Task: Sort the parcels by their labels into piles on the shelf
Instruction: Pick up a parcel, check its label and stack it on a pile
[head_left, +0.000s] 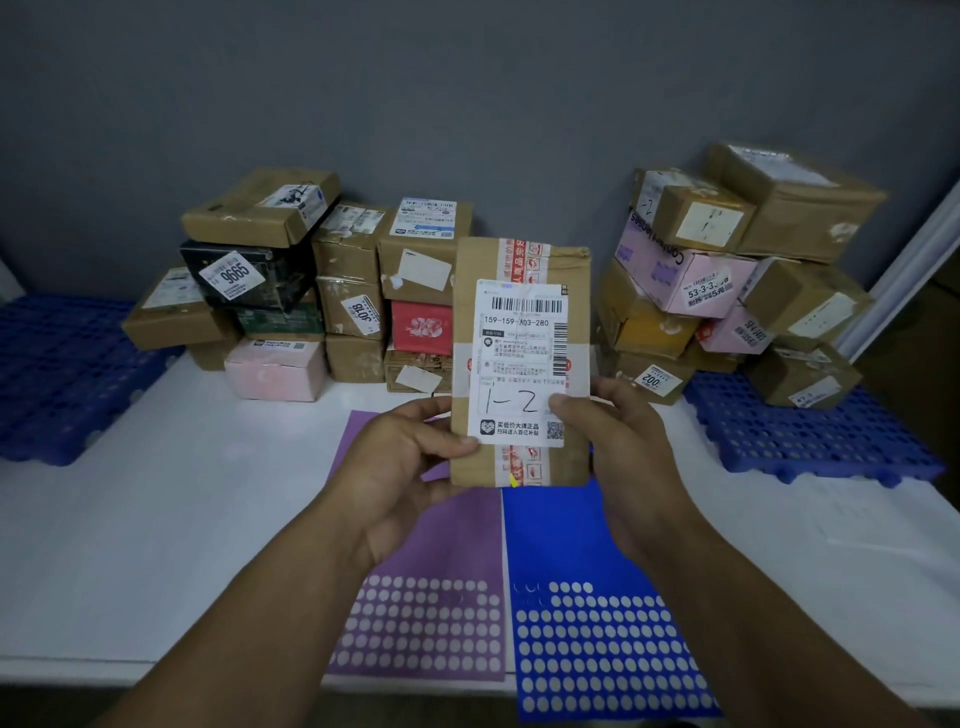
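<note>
Both hands were up in front of the camera, each clamped on the same flat brown cardboard parcel sealed with red-printed tape. The left hand gripped its lower left edge, thumb pressed on the front, fingers hidden behind. The right hand gripped the lower right edge, thumb on the rim of the white shipping label, fingers also behind. The parcel was held upright, clear of the white shelf top, with the label facing the camera. The label carried a barcode, the printed code 159-159-A03-280 and a handwritten "1-2".

Directly under the parcel, flat on the shelf top, lay a purple sheet of white round stickers. A blue sheet of white round stickers lay edge to edge with it on the right.

Behind, against the grey wall, was a left stack of mostly brown boxes. It included a black box labelled 9665, a red box and a pale pink box. To the right stood a looser heap of brown boxes, with a pink carton tilted in it. That heap sat partly on a blue perforated plastic pallet. A second blue perforated pallet lay at the far left.
</note>
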